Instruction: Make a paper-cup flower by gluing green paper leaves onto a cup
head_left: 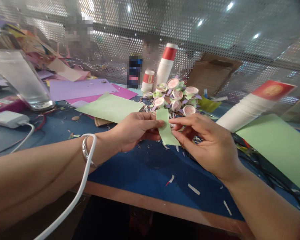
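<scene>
Head view: green strip (167,134), left side in left hand (137,129).

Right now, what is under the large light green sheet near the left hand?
A magenta sheet shows past the far edge of the light green sheet, and a brown piece sticks out at its near edge. What lies beneath the middle is covered.

- From my feed I take this for a papercraft workspace; home or workshop, I can't tell.
- Paper clippings (194,189) litter the blue bench (145,178).
- I see coloured sheets (80,90) at left, stacked paper cups (255,105) at right.
- A perforated metal screen (112,46) stands along the far side.
</scene>
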`<state>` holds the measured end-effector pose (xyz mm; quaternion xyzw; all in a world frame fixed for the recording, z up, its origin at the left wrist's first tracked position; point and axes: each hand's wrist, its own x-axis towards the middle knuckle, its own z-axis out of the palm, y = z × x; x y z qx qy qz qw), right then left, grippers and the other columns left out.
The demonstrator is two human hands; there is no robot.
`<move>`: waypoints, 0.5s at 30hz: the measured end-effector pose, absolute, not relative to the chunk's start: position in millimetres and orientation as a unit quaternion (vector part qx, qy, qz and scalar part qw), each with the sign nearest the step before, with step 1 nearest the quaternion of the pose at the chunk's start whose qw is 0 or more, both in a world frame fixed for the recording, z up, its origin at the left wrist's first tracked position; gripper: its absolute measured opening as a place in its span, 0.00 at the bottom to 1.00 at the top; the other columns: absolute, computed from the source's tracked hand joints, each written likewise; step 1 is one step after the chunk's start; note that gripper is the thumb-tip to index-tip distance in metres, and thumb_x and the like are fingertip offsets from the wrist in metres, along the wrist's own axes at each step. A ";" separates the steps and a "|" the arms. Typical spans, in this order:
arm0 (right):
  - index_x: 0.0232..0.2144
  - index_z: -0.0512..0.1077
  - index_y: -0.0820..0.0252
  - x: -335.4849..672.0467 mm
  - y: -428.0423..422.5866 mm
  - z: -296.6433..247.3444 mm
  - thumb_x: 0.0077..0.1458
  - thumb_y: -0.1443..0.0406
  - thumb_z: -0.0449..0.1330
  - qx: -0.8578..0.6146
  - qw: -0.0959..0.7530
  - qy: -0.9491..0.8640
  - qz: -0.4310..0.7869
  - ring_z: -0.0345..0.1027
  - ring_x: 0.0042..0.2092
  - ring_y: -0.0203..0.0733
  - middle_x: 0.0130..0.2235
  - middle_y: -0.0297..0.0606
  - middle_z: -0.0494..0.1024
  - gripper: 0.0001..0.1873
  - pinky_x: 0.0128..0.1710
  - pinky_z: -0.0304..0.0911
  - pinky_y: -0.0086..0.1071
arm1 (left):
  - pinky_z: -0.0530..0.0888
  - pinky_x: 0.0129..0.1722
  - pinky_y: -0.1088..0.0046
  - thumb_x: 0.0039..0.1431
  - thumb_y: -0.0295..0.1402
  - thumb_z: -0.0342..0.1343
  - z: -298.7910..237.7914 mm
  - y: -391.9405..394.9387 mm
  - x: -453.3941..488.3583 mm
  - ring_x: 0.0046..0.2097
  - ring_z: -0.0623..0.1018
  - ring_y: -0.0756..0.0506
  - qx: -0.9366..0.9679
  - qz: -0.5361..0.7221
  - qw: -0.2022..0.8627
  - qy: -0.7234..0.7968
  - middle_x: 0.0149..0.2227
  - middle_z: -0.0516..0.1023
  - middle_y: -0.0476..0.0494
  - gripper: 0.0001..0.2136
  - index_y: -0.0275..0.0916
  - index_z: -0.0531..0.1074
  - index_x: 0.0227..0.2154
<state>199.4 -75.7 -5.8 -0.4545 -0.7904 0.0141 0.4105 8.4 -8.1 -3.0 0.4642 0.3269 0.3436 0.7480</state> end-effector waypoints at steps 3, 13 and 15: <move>0.46 0.80 0.52 199.7 -74.9 -5.6 0.64 0.71 0.61 -0.422 0.401 -0.813 -0.001 0.73 0.36 0.39 0.42 0.40 0.80 0.13 0.31 0.68 0.33 | 0.70 0.24 0.84 0.66 0.22 0.59 -3.6 -7.1 8.5 0.20 0.72 0.57 0.454 0.353 0.745 0.338 0.19 0.71 0.54 0.15 0.34 0.68 0.22; 0.35 0.79 0.58 202.2 -69.2 -7.1 0.63 0.69 0.64 -0.432 0.421 -0.796 0.052 0.71 0.34 0.38 0.33 0.37 0.77 0.04 0.32 0.65 0.30 | 0.75 0.26 0.82 0.65 0.21 0.57 -8.4 -7.1 9.0 0.25 0.81 0.52 0.495 0.351 0.727 0.321 0.23 0.80 0.46 0.11 0.33 0.72 0.25; 0.33 0.77 0.58 202.0 -67.4 -8.3 0.63 0.67 0.63 -0.459 0.423 -0.776 0.086 0.67 0.29 0.35 0.30 0.33 0.74 0.05 0.27 0.62 0.29 | 0.76 0.27 0.82 0.64 0.21 0.58 -10.0 -7.2 8.9 0.26 0.83 0.51 0.513 0.347 0.724 0.304 0.24 0.81 0.45 0.10 0.33 0.74 0.25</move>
